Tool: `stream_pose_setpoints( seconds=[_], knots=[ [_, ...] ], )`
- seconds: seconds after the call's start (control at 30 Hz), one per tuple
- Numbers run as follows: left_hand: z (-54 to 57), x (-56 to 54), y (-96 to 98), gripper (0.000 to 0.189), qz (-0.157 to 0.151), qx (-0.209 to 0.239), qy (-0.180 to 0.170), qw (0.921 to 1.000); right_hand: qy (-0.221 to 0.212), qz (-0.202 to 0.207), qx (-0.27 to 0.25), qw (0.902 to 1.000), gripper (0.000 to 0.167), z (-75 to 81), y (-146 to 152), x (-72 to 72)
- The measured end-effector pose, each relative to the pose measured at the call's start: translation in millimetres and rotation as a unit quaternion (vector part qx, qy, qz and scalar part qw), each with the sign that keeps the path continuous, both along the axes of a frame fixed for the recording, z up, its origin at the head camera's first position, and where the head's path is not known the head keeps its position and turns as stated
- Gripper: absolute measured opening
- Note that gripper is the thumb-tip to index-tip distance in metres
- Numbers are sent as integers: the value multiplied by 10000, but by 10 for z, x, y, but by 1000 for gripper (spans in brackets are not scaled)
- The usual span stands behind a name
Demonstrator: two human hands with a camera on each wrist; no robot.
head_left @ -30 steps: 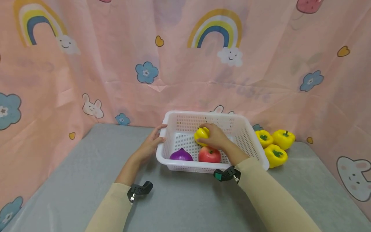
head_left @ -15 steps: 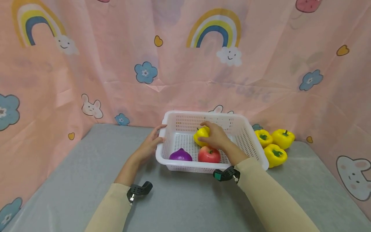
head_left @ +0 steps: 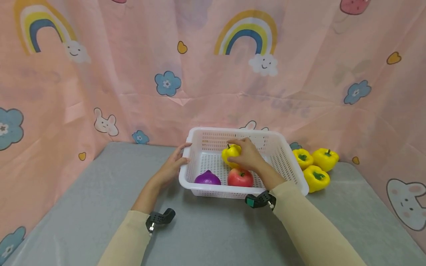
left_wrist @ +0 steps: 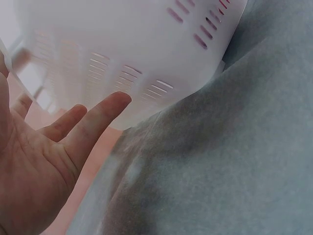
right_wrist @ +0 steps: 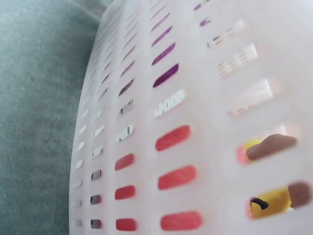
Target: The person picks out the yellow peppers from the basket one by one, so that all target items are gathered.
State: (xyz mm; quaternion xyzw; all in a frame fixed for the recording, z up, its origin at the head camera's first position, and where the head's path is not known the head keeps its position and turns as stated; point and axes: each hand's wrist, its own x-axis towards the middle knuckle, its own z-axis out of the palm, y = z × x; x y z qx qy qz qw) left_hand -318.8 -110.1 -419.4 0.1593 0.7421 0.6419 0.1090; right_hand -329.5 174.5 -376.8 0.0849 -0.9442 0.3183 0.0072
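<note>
A white slotted plastic basket [head_left: 246,189] stands on the table. My left hand [head_left: 171,166] holds its left rim; in the left wrist view the fingers [left_wrist: 100,122] reach along the outer wall. Inside the basket, my right hand [head_left: 247,155] grips a yellow bell pepper [head_left: 229,153] between thumb and fingers, its stem pointing up. A red apple [head_left: 240,178] lies just in front of that pepper, and a purple onion [head_left: 208,178] sits in the front left corner. Through the slots, the right wrist view gives glimpses of the pepper [right_wrist: 274,203] and the apple [right_wrist: 178,177].
Several things lie around: three more yellow bell peppers [head_left: 317,178] are grouped on the table just right of the basket. Grey cloth [head_left: 213,229] covers the table. A pink patterned curtain [head_left: 213,103] hangs behind it.
In the right hand, the yellow bell pepper has turned slightly so its stem stands more upright, and shifted a little to the left. The left hand and the basket stay put.
</note>
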Motion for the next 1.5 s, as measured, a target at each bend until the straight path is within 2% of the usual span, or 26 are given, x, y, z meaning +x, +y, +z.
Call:
stream_pose_setpoints(
  seconds=[0.27,0.53,0.87,1.17,1.33,1.5],
  knots=[
    [-4,-4,-4,61,-103,163,48,9998,363,-25,-77,9993,60,38,7,-9],
    [-21,-16,-16,60,-77,202,33,9998,800,247,-347,9959,58,93,-2,40],
    [-2,15,12,60,-134,180,31,9997,1254,551,-783,9875,58,242,76,316],
    [-2,2,9,61,-135,192,35,9997,1899,857,-1130,9715,60,387,247,623],
    [1,8,14,60,-98,163,27,9998,2181,839,-1325,9632,60,487,397,767],
    [11,12,13,60,-110,171,7,9998,2263,701,-1382,9617,59,584,516,900]
  ],
)
